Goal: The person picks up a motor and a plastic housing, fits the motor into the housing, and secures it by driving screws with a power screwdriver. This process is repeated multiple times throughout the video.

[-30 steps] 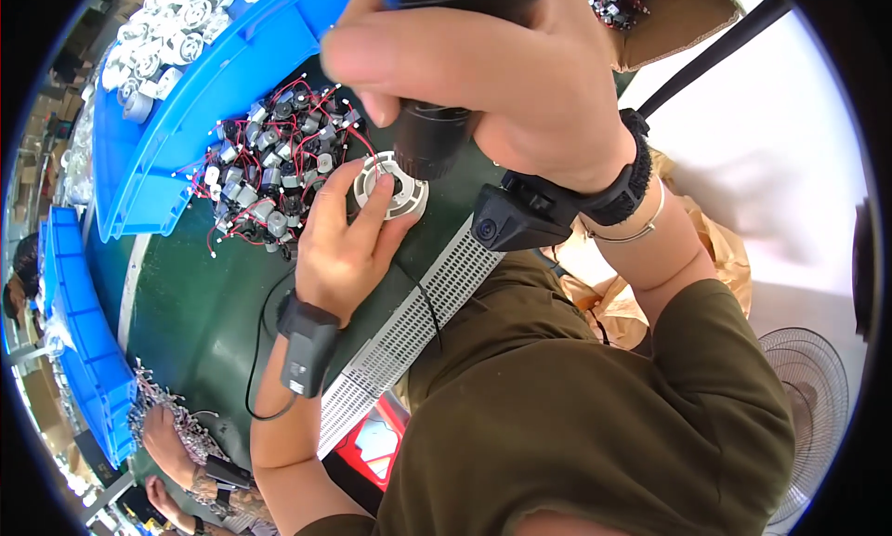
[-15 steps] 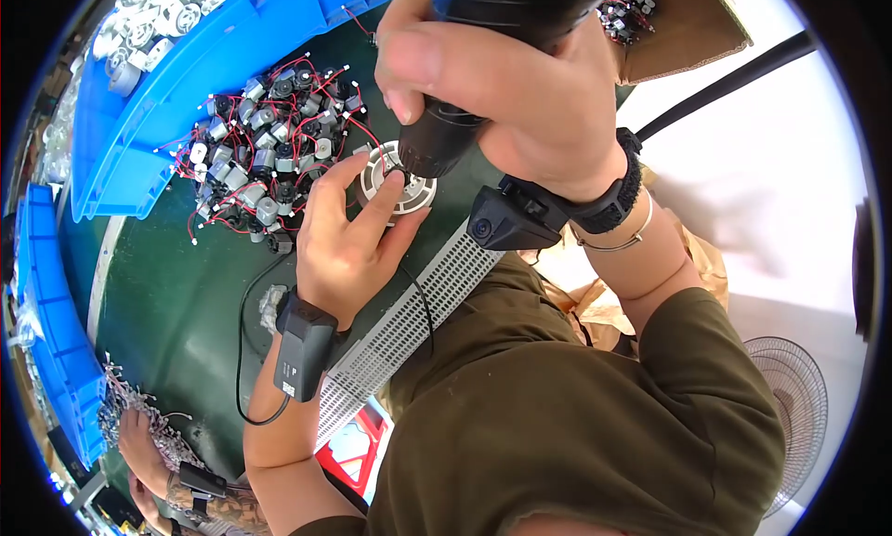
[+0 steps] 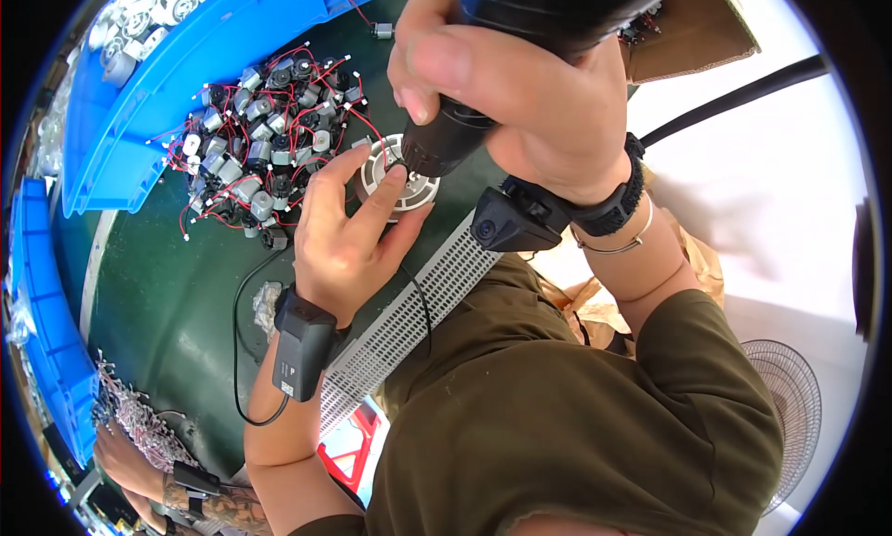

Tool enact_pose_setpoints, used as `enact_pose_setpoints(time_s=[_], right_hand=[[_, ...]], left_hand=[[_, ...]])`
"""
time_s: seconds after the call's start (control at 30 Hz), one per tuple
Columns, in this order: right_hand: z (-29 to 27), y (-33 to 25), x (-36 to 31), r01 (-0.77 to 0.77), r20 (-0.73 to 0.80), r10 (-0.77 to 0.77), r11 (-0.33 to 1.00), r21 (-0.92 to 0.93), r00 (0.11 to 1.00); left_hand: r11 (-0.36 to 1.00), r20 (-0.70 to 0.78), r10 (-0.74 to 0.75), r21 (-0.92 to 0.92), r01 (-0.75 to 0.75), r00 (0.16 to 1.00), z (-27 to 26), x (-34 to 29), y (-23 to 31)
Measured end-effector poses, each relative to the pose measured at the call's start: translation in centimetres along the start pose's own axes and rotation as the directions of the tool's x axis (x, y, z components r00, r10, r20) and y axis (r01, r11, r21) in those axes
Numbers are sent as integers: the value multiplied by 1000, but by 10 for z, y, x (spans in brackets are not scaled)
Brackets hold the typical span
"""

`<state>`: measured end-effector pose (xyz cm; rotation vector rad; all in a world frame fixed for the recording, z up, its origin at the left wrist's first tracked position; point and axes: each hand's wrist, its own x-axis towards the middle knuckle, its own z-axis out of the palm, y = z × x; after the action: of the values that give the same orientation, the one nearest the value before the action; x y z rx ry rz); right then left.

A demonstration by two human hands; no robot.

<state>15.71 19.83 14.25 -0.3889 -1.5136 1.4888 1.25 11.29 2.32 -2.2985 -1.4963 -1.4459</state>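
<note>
Head view: the right hand (image 3: 534, 90) is wrapped tight around a black power screwdriver (image 3: 465, 118), its grip closed on the barrel, thumb across the top. The tool's nose comes down just below that grip onto a round white plastic housing (image 3: 398, 178) that sits on the green counter (image 3: 177, 285). The left hand (image 3: 344, 239) holds the housing from the near side: its fingers (image 3: 381, 197) lie spread over the white rim, a narrow grip pressing on the part, with the screwdriver tip touching the housing just beyond the fingertips.

Just left of the left hand's grip lies a heap of small grey motors with red and black wires (image 3: 260, 155), close beside the housing but not under the fingers. Beyond that heap, further from the grip, stands a blue plastic tray (image 3: 158, 99), and white round parts (image 3: 139, 25) fill it at the far corner. A second blue tray (image 3: 46, 322) runs along the far left edge of the counter.

Behind the left wrist, on the near side of the grip, a black wrist-worn device (image 3: 297, 346) is strapped on, with a thin black cable looping across the counter. A like device (image 3: 516, 222) sits under the right wrist. A white perforated strip (image 3: 409, 313) edges the counter just below both hands. Another person's hands (image 3: 139, 462) work at the lower left, well apart.
</note>
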Motion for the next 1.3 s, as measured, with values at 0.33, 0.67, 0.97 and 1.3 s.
enact_pose_setpoints(time_s=[0.33, 0.67, 0.97, 1.3], right_hand=[[0, 4, 3, -56, 107, 55, 998, 7, 993], [-10, 22, -1, 20, 162, -6, 997, -80, 987], [-3, 26, 4, 192, 150, -162, 959, -211, 975], [-33, 7, 34, 443, 282, -342, 732, -518, 896]], left_hand=[[998, 46, 14, 55, -16, 999, -2, 3, 2], [999, 81, 21, 33, -24, 996, -2, 6, 0], [999, -17, 46, 5, -46, 999, 1, 5, -2], [807, -451, -342, 308, 504, 824, -161, -55, -50]])
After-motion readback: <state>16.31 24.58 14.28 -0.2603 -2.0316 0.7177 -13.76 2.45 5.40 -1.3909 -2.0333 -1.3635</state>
